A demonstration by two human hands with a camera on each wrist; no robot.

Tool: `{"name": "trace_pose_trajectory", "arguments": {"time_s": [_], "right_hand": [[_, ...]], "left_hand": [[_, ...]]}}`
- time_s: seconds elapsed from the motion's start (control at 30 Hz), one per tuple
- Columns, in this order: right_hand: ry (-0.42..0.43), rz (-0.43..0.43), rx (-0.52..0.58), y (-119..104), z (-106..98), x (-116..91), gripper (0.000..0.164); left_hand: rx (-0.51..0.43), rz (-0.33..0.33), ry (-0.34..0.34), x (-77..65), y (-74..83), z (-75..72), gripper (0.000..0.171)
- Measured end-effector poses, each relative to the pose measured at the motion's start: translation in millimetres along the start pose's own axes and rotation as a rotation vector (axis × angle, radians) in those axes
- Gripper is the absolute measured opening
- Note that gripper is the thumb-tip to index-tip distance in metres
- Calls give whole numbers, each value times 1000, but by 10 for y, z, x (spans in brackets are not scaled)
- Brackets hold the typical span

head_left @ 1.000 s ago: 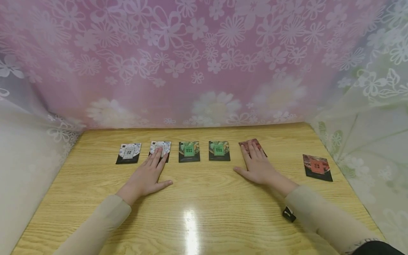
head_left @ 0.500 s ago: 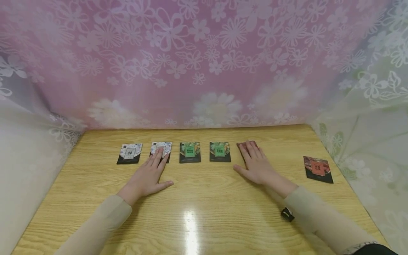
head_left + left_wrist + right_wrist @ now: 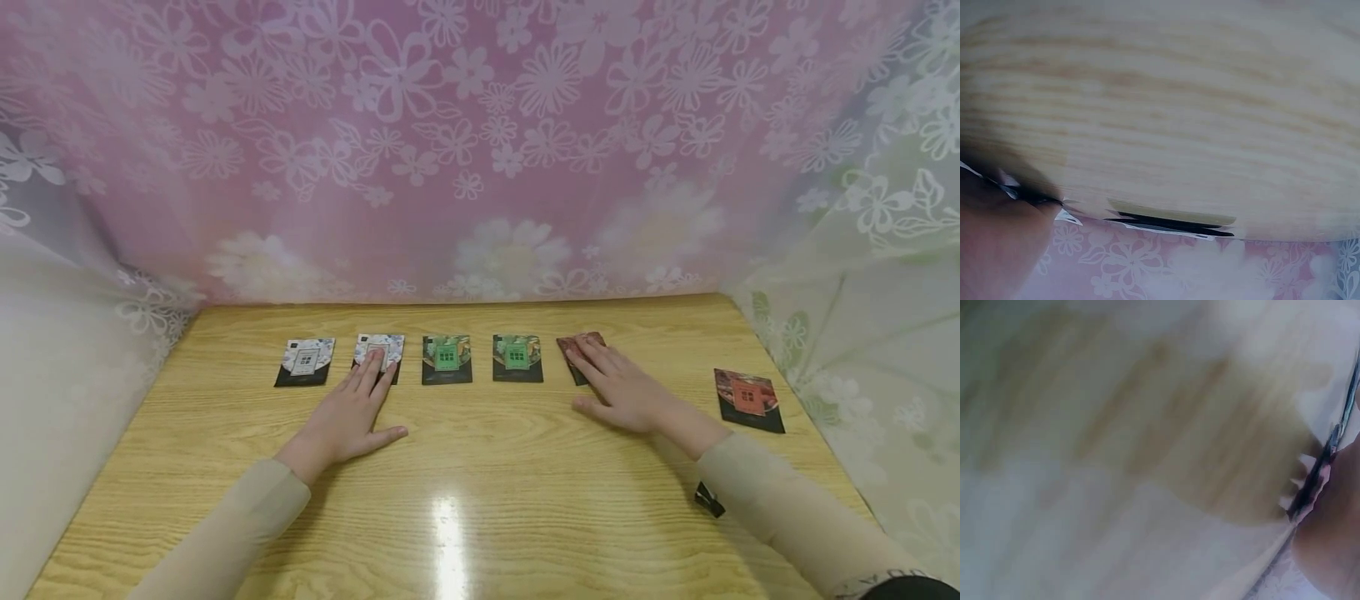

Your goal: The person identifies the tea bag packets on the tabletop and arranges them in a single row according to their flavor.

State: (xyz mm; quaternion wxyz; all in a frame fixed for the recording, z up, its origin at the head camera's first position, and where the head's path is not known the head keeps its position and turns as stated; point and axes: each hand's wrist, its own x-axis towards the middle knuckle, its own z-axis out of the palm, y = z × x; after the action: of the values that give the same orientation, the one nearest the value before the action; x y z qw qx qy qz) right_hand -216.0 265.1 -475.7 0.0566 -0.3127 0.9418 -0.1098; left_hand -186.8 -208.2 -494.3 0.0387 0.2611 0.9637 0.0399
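My left hand rests with straight fingers on a white-and-blue packet with a black base, covering part of it. In the left wrist view, part of my left hand shows at the lower left. My right hand lies with extended fingers over a dark red packet, hiding much of it. The right wrist view shows part of my right hand at the right edge. Between the hands lie two green packets, a left one and a right one, both flat and upright.
Another white-and-blue packet lies at the left end of the row. A second red packet lies tilted near the right edge of the wooden table. A floral curtain hangs behind. A small black object sits by my right sleeve.
The red packet under my right hand has shifted left and turned more in line with the row. My right hand has then moved slightly right across it. The left hand stays put.
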Motion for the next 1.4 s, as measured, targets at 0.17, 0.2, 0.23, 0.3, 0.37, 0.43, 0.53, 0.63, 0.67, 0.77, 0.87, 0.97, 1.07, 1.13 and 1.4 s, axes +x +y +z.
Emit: {"name": "trace_pose_trajectory", "arguments": {"time_s": [0.17, 0.2, 0.23, 0.3, 0.37, 0.43, 0.53, 0.63, 0.67, 0.77, 0.87, 0.97, 1.07, 1.13, 1.4], "right_hand": [[-21, 22, -3, 1, 51, 4, 83], [-20, 31, -8, -5, 64, 9, 84], [-16, 40, -9, -11, 77, 17, 85], [-11, 58, -18, -29, 96, 36, 87], [-15, 82, -34, -48, 121, 57, 89], [-11, 98, -45, -63, 144, 78, 91], [-8, 113, -61, -85, 170, 99, 91], [-4, 122, -67, -122, 172, 105, 91], [-3, 124, -65, -139, 168, 104, 90], [-6, 140, -57, -194, 148, 97, 90], [-3, 154, -41, -244, 124, 89, 89], [-4, 171, -39, -284, 103, 88, 88], [5, 178, -38, -311, 92, 92, 87], [-3, 188, -39, -306, 102, 102, 87], [-20, 209, -14, -306, 98, 105, 87]], "left_hand": [[-8, 9, 13, -2, -12, 19, 106], [-6, 9, 14, -3, -15, 23, 106], [-9, 11, 19, -5, -18, 26, 106], [-10, 12, 23, -5, -20, 32, 105], [-7, 8, 18, -5, -17, 32, 105], [-13, 9, 17, -5, -13, 31, 105], [-6, 2, 7, -8, -9, 30, 104], [-6, 8, 18, -13, -16, 42, 104], [-2, 10, 23, -14, -19, 48, 104], [1, 15, 30, -14, -25, 61, 105], [8, 15, 27, -13, -27, 62, 105], [6, 13, 20, -11, -27, 56, 106], [3, 8, 11, -2, -32, 65, 106], [9, 2, 1, 7, -36, 71, 106], [12, 1, -4, 23, -43, 74, 107]]}}
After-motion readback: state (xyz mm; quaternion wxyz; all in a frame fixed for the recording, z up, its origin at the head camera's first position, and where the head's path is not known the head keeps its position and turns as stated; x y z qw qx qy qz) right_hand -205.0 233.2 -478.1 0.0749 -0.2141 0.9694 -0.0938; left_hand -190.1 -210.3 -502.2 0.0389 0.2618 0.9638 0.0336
